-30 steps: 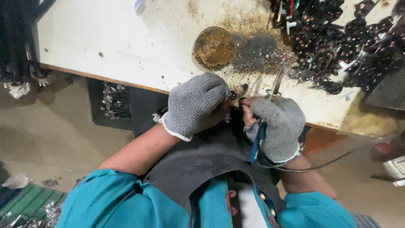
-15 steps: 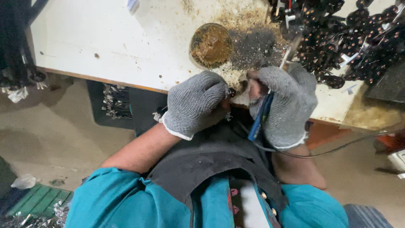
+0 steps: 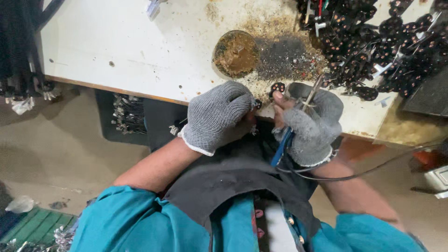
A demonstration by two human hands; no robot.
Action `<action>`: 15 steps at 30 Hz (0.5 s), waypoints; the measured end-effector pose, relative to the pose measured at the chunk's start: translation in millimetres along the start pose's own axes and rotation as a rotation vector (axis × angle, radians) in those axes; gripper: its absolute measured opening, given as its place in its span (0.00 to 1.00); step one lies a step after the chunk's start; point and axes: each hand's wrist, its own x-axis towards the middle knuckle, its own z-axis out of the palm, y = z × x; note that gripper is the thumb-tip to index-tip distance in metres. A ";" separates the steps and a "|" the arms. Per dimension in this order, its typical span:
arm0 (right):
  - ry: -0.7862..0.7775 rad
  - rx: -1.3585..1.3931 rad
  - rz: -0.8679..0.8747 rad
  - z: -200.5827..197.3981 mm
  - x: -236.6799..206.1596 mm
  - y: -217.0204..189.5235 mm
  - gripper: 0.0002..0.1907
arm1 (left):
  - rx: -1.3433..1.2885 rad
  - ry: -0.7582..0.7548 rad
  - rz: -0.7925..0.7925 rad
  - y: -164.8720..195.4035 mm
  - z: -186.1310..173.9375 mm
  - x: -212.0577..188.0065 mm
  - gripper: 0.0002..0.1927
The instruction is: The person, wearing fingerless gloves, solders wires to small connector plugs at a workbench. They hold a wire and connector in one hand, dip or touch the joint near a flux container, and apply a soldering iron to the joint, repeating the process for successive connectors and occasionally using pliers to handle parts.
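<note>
While the left hand [image 3: 218, 116] stays clenched at the edge of the white workbench [image 3: 140, 51], gripping something dark I cannot make out, the right hand [image 3: 311, 122] has settled lower than half a second ago, fingers wrapped around a blue-handled soldering tool [image 3: 283, 145]. Its thumb and fingertip now pinch a small black plug piece [image 3: 278, 87], raised just in front of the round solder-stained tin [image 3: 236, 53]. That shift puts the piece between both hands, with the heap of black plug parts [image 3: 373, 46] lying well apart.
</note>
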 end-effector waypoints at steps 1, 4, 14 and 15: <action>0.106 -0.305 -0.292 3.1 -2.1 2.8 0.09 | 0.010 -0.003 -0.012 0.0 0.5 0.0 0.14; 0.118 -0.445 -0.379 8.8 -6.8 12.7 0.10 | 0.011 -0.004 -0.016 -0.8 1.4 -0.9 0.15; -0.056 -0.214 -0.122 16.5 -25.6 0.4 0.13 | 0.007 -0.018 0.007 -8.4 4.4 -7.7 0.17; -0.042 -0.158 -0.143 18.9 -23.4 1.0 0.12 | -0.001 -0.026 0.009 -8.3 4.1 -6.9 0.17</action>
